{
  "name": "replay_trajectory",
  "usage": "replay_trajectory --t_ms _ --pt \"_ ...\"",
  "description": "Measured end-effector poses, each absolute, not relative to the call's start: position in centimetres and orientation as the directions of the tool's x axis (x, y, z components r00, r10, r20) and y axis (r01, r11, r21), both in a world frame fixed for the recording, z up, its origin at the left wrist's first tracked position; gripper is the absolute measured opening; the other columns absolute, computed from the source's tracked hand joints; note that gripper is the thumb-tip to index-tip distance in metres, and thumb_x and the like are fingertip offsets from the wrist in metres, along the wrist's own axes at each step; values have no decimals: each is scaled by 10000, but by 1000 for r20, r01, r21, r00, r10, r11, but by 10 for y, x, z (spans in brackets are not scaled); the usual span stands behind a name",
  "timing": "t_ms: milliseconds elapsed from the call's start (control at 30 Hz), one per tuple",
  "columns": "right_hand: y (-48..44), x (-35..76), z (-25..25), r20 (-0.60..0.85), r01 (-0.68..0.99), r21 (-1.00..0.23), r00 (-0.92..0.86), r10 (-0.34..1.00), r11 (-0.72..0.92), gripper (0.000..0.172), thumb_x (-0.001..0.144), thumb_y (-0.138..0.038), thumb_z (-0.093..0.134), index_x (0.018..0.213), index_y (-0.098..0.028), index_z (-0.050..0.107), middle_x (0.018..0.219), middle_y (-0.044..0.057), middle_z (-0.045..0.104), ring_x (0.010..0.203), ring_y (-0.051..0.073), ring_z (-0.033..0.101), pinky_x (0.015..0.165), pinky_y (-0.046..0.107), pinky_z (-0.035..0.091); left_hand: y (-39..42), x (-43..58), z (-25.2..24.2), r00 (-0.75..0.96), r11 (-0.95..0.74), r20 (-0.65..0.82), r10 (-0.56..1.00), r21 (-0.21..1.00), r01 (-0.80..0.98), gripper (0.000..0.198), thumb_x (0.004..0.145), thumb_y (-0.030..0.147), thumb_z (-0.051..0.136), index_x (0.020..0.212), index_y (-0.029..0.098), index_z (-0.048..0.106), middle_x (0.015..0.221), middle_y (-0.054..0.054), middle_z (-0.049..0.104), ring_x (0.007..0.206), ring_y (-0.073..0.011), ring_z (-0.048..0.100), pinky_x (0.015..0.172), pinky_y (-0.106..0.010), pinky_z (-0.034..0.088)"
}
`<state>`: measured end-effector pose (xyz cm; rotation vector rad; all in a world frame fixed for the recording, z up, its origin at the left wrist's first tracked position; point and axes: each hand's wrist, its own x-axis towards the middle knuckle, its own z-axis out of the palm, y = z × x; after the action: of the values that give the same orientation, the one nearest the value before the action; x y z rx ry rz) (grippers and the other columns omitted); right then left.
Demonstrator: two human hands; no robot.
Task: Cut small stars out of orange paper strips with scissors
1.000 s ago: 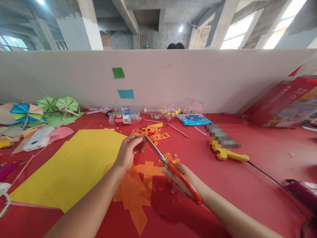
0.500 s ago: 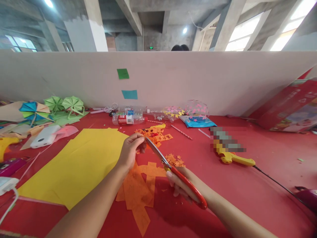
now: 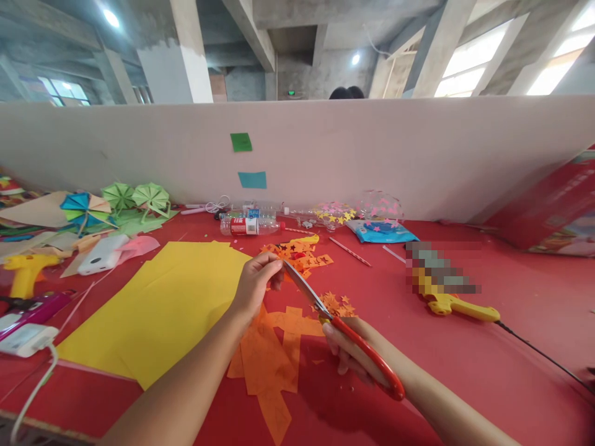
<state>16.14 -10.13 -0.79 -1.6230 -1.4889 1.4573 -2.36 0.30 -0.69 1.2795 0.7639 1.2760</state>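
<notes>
My right hand (image 3: 351,350) is closed around the red handle of a pair of scissors (image 3: 365,353). The blades look nearly together and point up and left to the fingertips of my left hand (image 3: 260,279). Those fingers are pinched at the blade tip; whatever they hold is hidden or too small to name. Beneath the hands lie cut orange paper pieces (image 3: 269,362) on the red table. A small pile of orange paper stars (image 3: 337,303) sits just beyond the scissors. Farther back are orange scraps with star-shaped holes (image 3: 320,261).
Yellow paper sheets (image 3: 153,303) spread on the left, near a yellow glue gun (image 3: 28,272) and a white power bank (image 3: 103,254). Plastic bottles (image 3: 253,226) and a blue packet (image 3: 385,231) line the partition (image 3: 325,148). On the right lies a yellow-handled tool (image 3: 469,308), partly blurred, with a black cord.
The view has turned slightly left, so everything sits a little farther right. My hands and the scissors keep nearly the same pose.
</notes>
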Motion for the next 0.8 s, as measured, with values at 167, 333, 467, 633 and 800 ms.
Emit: replay_trajectory --t_ms 167,333,467,633,800 --pt "-102 163 -7 -371 397 -876 -190 909 -274 563 730 -743 510 601 -202 422 433 -56 488 270 34 345 284 161 224 4 -24 -7 212 -163 218 953 955 -247 190 741 280 600 593 162 575 511 41 543 432 -59 469 439 -185 356" --pt "-103 163 -10 -321 341 -908 -189 928 -245 542 775 -713 497 605 -207 405 350 -102 359 271 36 335 324 154 288 4 -24 -8 225 -149 211 951 953 -263 197 744 295 614 601 164 581 522 34 551 437 -65 475 441 -190 364" --pt "-102 162 -11 -340 342 -902 -187 922 -264 547 764 -725 497 601 -212 401 345 -107 335 256 38 301 293 160 229 4 -23 -8 230 -130 196 953 953 -274 174 745 285 595 622 162 598 530 25 564 440 -71 483 442 -195 368" --pt "-102 163 -9 -329 359 -902 -207 921 -241 541 774 -710 497 593 -210 398 358 -103 365 256 39 314 298 169 218 4 -24 -8 223 -137 197 955 956 -258 173 741 278 585 612 162 588 526 30 558 439 -70 478 445 -195 369" --pt "-102 163 -5 -329 368 -899 -209 921 -238 536 770 -691 527 572 -220 365 344 -101 365 264 45 327 305 183 234 6 -26 -8 213 -138 192 958 960 -244 163 727 281 591 615 162 590 516 33 554 433 -73 473 435 -197 367"
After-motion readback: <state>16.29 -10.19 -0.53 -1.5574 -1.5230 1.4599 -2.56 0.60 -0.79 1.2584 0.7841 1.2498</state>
